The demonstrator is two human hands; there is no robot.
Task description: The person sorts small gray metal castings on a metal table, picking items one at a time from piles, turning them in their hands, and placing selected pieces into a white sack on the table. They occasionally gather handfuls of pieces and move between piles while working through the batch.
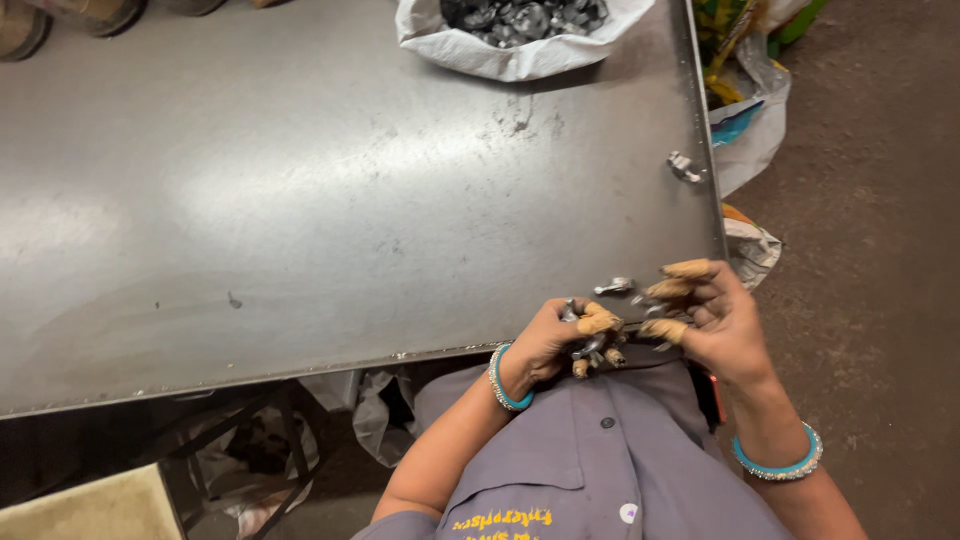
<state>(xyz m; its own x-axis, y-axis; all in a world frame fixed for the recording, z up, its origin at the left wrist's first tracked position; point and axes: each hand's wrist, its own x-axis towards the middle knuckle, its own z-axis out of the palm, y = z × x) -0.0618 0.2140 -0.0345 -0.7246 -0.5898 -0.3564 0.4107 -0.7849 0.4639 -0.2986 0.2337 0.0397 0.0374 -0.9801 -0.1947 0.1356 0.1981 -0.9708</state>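
A view from above of a person seated at the near right corner of a large grey metal surface (300, 200), which is scuffed and shines under the light. Most of it carries nothing.

At the near edge, the left hand (560, 340) is curled shut around a small cluster of silvery metal parts (590, 345). Tan fingertip covers (598, 322) sit on the fingers, and a turquoise bangle circles the wrist. The parts are held just above the surface edge, over the person's lap and grey shirt.

Just beside it, the right hand (715, 320) has its covered fingers bent together toward the left hand, tips touching or almost touching the cluster. Whether it pinches a piece of its own cannot be told. It too wears a turquoise bangle.

One small metal piece (614, 287) lies on the surface just beyond the hands. Another loose piece (684, 166) lies well apart, near the right edge.

At the far edge, right of the middle, an open white sack (520, 55) holds a heap of dark shiny metal parts and looks well filled. Judging by this, only a handful is in work and a large stock remains; no pile of finished pieces shows.

Right of the surface, crumpled plastic bags (750, 130) lie on a brown floor.
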